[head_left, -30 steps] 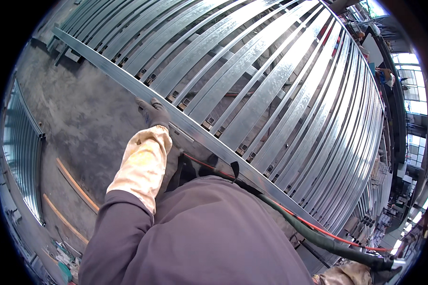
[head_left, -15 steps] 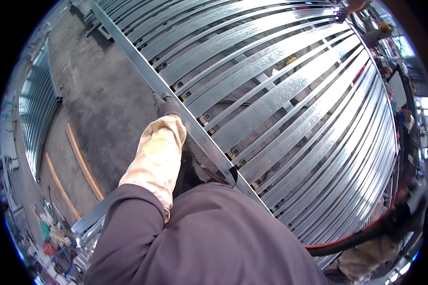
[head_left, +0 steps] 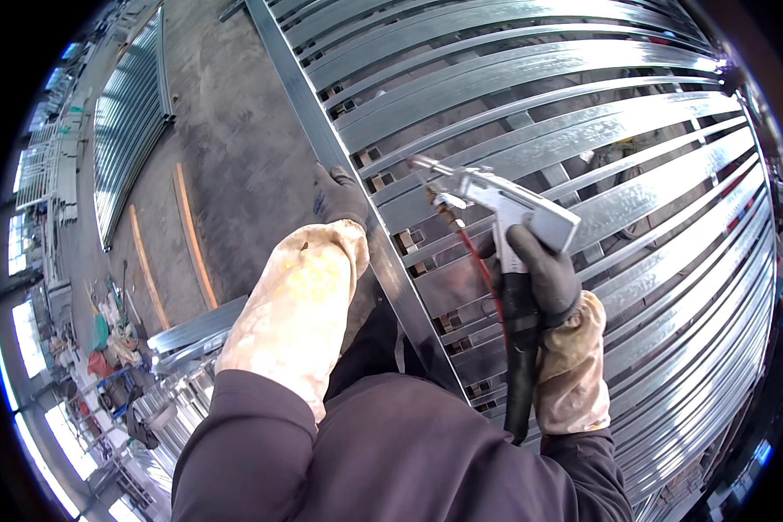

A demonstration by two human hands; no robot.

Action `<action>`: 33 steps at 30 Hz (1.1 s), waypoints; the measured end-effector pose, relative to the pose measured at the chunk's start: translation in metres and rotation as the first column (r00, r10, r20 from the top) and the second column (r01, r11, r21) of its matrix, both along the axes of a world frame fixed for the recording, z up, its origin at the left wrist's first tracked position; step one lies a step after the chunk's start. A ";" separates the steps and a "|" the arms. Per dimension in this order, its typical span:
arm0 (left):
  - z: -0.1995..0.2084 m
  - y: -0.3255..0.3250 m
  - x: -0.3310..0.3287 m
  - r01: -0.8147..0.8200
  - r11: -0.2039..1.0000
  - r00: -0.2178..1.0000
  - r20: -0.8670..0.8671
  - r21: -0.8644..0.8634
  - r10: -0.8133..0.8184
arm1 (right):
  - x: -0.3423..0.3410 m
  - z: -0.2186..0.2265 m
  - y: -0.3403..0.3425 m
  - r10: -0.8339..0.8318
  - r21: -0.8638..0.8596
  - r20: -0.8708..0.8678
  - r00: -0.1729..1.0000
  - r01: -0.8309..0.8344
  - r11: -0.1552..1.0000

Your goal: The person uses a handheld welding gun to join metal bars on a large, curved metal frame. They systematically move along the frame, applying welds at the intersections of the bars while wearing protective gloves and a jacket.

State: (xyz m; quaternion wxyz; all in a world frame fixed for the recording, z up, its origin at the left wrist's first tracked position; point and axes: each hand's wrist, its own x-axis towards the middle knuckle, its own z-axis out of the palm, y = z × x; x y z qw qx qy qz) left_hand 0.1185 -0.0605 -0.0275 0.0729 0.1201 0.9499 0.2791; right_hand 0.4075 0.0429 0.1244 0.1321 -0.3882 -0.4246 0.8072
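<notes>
My gloved left hand [head_left: 339,197] rests at the outer edge of a long galvanized steel rail [head_left: 390,265], its visible fingers apart. My gloved right hand [head_left: 548,277] is closed round the grip of a white and silver handheld welding gun [head_left: 531,213]. The gun's nozzle points left and hovers over the steel panel near that rail. A thick black hose [head_left: 520,357] and a thin red tube [head_left: 485,274] run from the gun. Broad, flat steel bars [head_left: 496,152] meet the rail from the right, with small square-ended tubes [head_left: 409,239] between them.
A curved slatted metal panel [head_left: 135,130] lies on the floor at the far left. Two wooden strips [head_left: 196,235] lie nearer, beside stacked metal profiles [head_left: 200,324]. Cluttered goods [head_left: 113,339] stand at the lower left. Bright sparks [head_left: 724,66] glow at the panel's far right edge.
My right hand has come up into the middle of the view with the welding gun. The view has shifted, and my left hand stays at the rail.
</notes>
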 end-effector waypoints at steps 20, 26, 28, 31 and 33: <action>0.003 -0.002 0.001 -0.025 0.998 1.000 -0.004 -0.053 0.025 | -0.060 -0.057 -0.003 0.195 -0.039 -0.118 0.974 -0.200 0.979; 0.003 -0.002 -0.002 -0.017 0.997 1.000 -0.010 -0.076 0.016 | -0.065 -0.057 -0.002 0.218 0.104 -0.106 0.970 -0.207 0.973; 0.010 0.001 0.001 -0.027 0.997 0.999 0.019 -0.075 0.028 | -0.067 -0.066 -0.005 0.214 0.273 -0.148 0.965 -0.168 0.947; 0.018 0.002 0.002 -0.034 0.997 0.997 0.070 -0.071 0.039 | -0.067 -0.056 -0.003 0.247 0.130 -0.089 0.965 -0.235 0.963; 0.015 0.001 0.001 -0.032 0.997 0.998 0.049 -0.063 0.035 | -0.067 -0.052 -0.002 0.261 0.064 -0.048 0.964 -0.258 0.964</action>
